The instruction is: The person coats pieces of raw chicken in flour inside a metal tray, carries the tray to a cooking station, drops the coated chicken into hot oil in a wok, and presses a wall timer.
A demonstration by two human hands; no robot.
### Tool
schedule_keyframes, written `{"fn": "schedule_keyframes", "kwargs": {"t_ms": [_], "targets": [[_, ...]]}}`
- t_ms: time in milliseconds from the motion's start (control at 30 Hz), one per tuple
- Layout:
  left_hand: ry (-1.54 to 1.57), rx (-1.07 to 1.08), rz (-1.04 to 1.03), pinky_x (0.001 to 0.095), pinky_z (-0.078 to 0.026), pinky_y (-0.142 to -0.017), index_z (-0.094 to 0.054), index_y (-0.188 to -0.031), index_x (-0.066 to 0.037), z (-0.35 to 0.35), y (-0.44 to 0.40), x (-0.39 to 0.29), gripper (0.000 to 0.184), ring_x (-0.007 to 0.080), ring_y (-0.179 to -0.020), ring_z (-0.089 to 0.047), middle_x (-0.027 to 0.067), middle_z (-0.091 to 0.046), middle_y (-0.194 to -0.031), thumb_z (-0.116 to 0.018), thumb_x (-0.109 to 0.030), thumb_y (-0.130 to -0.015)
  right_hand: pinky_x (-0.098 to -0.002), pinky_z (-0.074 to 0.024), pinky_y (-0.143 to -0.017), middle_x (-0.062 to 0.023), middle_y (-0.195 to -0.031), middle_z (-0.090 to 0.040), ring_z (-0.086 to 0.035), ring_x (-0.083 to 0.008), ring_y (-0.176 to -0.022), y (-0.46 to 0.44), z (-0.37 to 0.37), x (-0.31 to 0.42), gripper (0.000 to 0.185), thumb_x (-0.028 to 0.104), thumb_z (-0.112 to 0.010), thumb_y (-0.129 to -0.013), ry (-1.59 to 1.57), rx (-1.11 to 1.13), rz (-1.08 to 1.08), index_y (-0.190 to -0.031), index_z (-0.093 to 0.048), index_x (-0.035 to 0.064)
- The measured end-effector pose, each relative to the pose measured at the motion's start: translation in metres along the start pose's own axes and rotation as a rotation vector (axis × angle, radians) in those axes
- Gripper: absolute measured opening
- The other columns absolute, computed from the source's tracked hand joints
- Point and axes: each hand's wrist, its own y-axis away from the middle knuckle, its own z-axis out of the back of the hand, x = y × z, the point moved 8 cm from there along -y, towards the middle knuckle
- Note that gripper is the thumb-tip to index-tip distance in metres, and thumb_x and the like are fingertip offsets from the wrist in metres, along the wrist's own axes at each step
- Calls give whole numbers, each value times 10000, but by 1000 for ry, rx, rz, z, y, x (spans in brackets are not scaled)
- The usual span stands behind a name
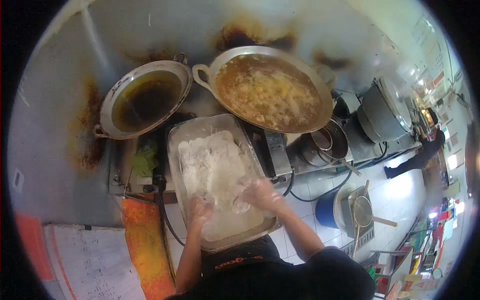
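Note:
A rectangular metal tray (176,141) holds white flour (220,190), with lumpy floured pieces (207,152) towards its far side. My left hand (201,209), in a clear plastic glove, is at the tray's near left, low in the flour. Flour coats its fingers, and their exact pose is unclear. Over the tray's right half is my right hand (262,194), also gloved, with fingers and thumb apart and somewhat blurred. A pale floury lump shows by its fingertips; whether it is a separate piece I cannot tell.
Beyond the tray, a large wok (270,90) of bubbling oil has food frying in it. A second wok (145,100) with dark oil stands left. To the right are a saucepan (332,142), a big lidded pot (382,115), a blue bucket (326,212) and a strainer (362,211). A person (425,152) stands far right.

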Motion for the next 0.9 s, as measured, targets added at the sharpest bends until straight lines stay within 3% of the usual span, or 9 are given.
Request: {"fn": "schedule_keyframes", "kwargs": {"t_ms": [67, 167, 233, 333, 433, 533, 633, 767, 900], "targets": [[-80, 47, -86, 447, -469, -1003, -575, -1245, 55, -35, -22, 17, 488, 401, -1150, -609, 244, -636, -1239, -564, -283, -893, -387, -543, -891, -171, -1107, -696, -691, -331, -968, 4, 61, 39, 393, 214, -717, -810, 129, -177, 206, -1175, -671, 79], [-269, 52, 4, 456, -462, -999, -581, -1233, 44, -97, -49, 58, 506, 379, -1172, -592, 274, -645, -1147, -622, -201, -792, -353, -570, -832, -134, -1088, -716, -706, -255, -974, -6, 144, 71, 436, 69, -752, -764, -360, -345, 411, -1193, -675, 57], [-464, 20, -300, 459, -508, -929, -575, -1244, 29, -143, -73, 78, 551, 373, -1092, -642, 255, -670, -1091, -654, -231, -765, -343, -547, -872, -128, -1094, -713, -694, -228, -1011, -16, 201, 108, 370, 62, -667, -824, 21, -580, 537, -1193, -685, 86], [-542, 84, -215, 448, -554, -829, -612, -1204, 6, -118, -63, 45, 552, 360, -967, -693, 229, -695, -1018, -687, -281, -738, -381, -535, -880, -154, -1114, -683, -674, -298, -1009, -68, 253, 130, 288, 122, -599, -895, 320, -737, 363, -1171, -674, 92], [-610, 155, -39, 435, -572, -752, -648, -1168, -16, -106, -52, 39, 538, 345, -864, -716, 183, -713, -977, -713, -296, -712, -387, -530, -885, -163, -1120, -679, -678, -282, -1000, -219, 283, 66, 254, 141, -568, -935, 516, -546, 153, -1164, -663, 85], [-556, 140, -47, 428, -566, -728, -703, -1094, -47, -99, -48, 39, 457, 330, -863, -719, 158, -720, -990, -720, -290, -707, -379, -529, -889, -177, -1117, -682, -679, -282, -1010, -261, 295, 84, 266, 182, -572, -944, 404, -657, 248, -1156, -653, 43], [-525, 93, -43, 427, -560, -728, -727, -1054, -64, -127, -56, 74, 408, 319, -878, -717, 149, -724, -993, -712, -292, -715, -394, -525, -895, -183, -1097, -693, -678, -303, -1016, -336, 280, 44, 279, 180, -565, -943, 355, -424, 192, -1143, -650, 4], [-573, 18, -155, 417, -548, -773, -736, -1035, -68, -100, -39, 33, 392, 306, -922, -708, 160, -724, -981, -708, -325, -741, -388, -538, -882, -150, -1079, -690, -659, -328, -1002, -418, 281, -18, 262, 182, -572, -930, 727, -414, 271, -1149, -680, 85], [-424, 103, -84, 416, -533, -783, -706, -1083, -60, -100, -32, 34, 381, 291, -899, -696, 144, -710, -981, -699, -332, -817, -372, -541, -683, -156, -921, -703, -688, -253, -829, -356, 294, 35, 235, 209, -545, -932, 1047, -282, 361, -935, -706, 37]]}}
